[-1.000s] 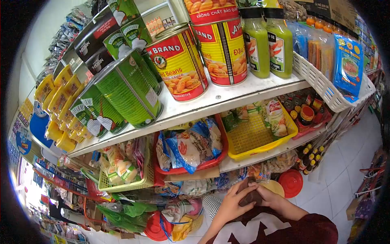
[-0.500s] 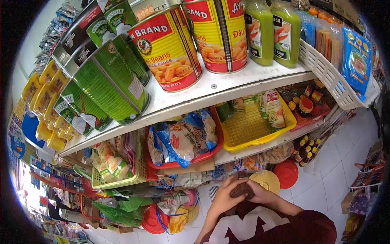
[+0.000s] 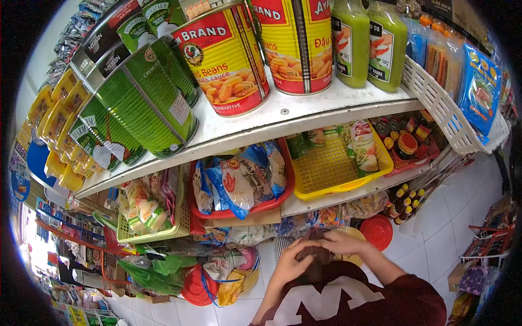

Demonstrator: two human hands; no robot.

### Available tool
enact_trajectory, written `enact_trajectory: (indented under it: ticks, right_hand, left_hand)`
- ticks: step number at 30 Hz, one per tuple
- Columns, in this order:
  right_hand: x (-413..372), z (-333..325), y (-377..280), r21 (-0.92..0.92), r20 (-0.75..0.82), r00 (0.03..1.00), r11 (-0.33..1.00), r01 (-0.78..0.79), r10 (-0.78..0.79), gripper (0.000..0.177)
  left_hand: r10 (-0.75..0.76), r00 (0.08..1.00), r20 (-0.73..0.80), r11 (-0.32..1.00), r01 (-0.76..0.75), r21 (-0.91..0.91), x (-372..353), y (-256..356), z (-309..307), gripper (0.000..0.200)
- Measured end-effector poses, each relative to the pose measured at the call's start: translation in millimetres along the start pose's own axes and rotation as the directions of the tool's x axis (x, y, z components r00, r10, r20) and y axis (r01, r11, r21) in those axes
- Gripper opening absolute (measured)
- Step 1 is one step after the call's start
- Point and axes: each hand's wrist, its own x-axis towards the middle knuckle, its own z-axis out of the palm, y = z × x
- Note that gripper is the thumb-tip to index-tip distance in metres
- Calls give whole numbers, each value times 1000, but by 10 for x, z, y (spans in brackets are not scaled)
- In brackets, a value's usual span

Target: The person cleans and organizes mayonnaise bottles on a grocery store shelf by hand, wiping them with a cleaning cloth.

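Low in front of my dark red shirt, my left hand is closed around a crumpled dark brown cloth-like thing. Its exact kind I cannot make out. My right hand lies against the far side of the same thing, its fingertips partly hidden behind it. Both hands are below the shelf edge, close to a pale yellow round lid on the lower level.
A white shelf above carries cans of beans, green cans and green sauce bottles. Beneath are a red basket, a yellow basket and a red lid. White floor tiles lie right.
My right hand has shifted up and over the brown thing, its forearm now farther out to the right. The view has shifted slightly. My left hand keeps its grip.
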Motion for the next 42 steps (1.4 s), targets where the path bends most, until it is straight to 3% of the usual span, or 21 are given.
enact_trajectory:
  ticks: [2, 3, 6, 8, 11, 15, 16, 18, 19, 22, 24, 25, 27, 28, 29, 31, 33, 35, 37, 40, 42]
  right_hand:
    - [45, -382, -294, -114, -79, 976, 975, 192, -202, 37]
    - [87, -514, -488, 146, -213, 976, 987, 72, -39, 38]
    - [717, -988, -534, -292, -535, 745, 914, 281, -400, 39]
    - [1217, -1338, -648, -472, -444, 845, 879, 63, -299, 37]
    - [2318, -1615, -87, -601, -569, 751, 793, -102, -334, 42]
    - [2374, -1450, -246, -821, -490, 365, 560, 111, -791, 60]
    - [2359, -1487, -230, -577, -597, 564, 794, 192, -570, 63]
    - [2340, -1613, -22, -494, -623, 643, 862, 119, -446, 66]
    - [2503, -1751, 158, -691, -601, 528, 722, 33, -600, 66]
    - [2392, -1846, 266, -60, -756, 601, 942, 331, -260, 52]
    - [1696, -1659, -161, 354, -618, 784, 867, 352, -66, 50]
    - [1119, -1491, -472, 535, -406, 914, 809, 244, -6, 52]
    - [600, -1195, -299, 566, -592, 806, 726, 391, 27, 48]
    - [262, -922, -424, 533, -636, 758, 629, 566, -144, 32]
    - [-133, -599, -728, 501, -545, 820, 715, 487, -176, 50]
    - [-398, -24, -852, 407, -358, 811, 705, 581, -463, 66]
    - [-454, 597, -768, 143, -189, 854, 846, 513, -486, 64]
    - [-469, 1235, -911, -186, 10, 788, 773, 607, -616, 64]
    - [-424, 1600, -880, 68, 224, 852, 880, 470, -473, 65]
    - [-648, 2026, -1094, -273, 169, 711, 661, 699, -683, 71]
    - [-647, 2277, -985, 56, 270, 756, 794, 606, -596, 75]
  left_hand:
    - [-52, 993, -110, 992, 64, 108, -9, 168, -34, 34]
    - [-74, 983, -169, 982, 102, 160, -19, 234, -50, 34]
    - [-44, 966, -254, 983, 88, 163, -140, 198, -96, 34]
    - [-61, 959, -275, 983, 106, 152, -239, 194, -148, 35]
    - [65, 944, -325, 950, 41, 310, -362, 152, -184, 35]
    - [-40, 916, -400, 956, 152, 252, -528, 13, -214, 25]
    - [13, 913, -408, 942, 125, 311, -536, 38, -216, 22]
    - [-26, 886, -463, 965, 144, 221, -559, 66, -174, 23]
    - [-37, 868, -495, 977, 136, 166, -544, 110, -166, 23]
    - [66, 857, -512, 952, 100, 289, -564, 194, -155, 24]
    - [82, 838, -540, 960, 79, 269, -604, 205, -112, 22]
    - [85, 843, -532, 977, 35, 211, -640, 192, -96, 20]
    - [101, 844, -528, 994, -57, 98, -705, 169, -87, 18]
    - [98, 857, -506, 995, -67, 78, -762, 229, -81, 19]
    - [31, 873, -488, 997, -64, -51, -820, 252, -64, 22]
    - [-100, 893, -438, 953, -40, -300, -1003, 271, 27, 28]
    - [-83, 903, -421, 961, -39, -273, -1223, 250, 145, 35]
    - [-269, 776, -571, 956, 142, -257, -1508, 331, 299, 33]
    - [-322, 649, -689, 930, 78, -360, -1951, 223, 320, 34]
    - [-451, 610, -652, 788, -72, -612, -2675, 339, 309, 36]
    - [-412, 600, -686, 702, -271, -659, -2989, 505, 362, 44]
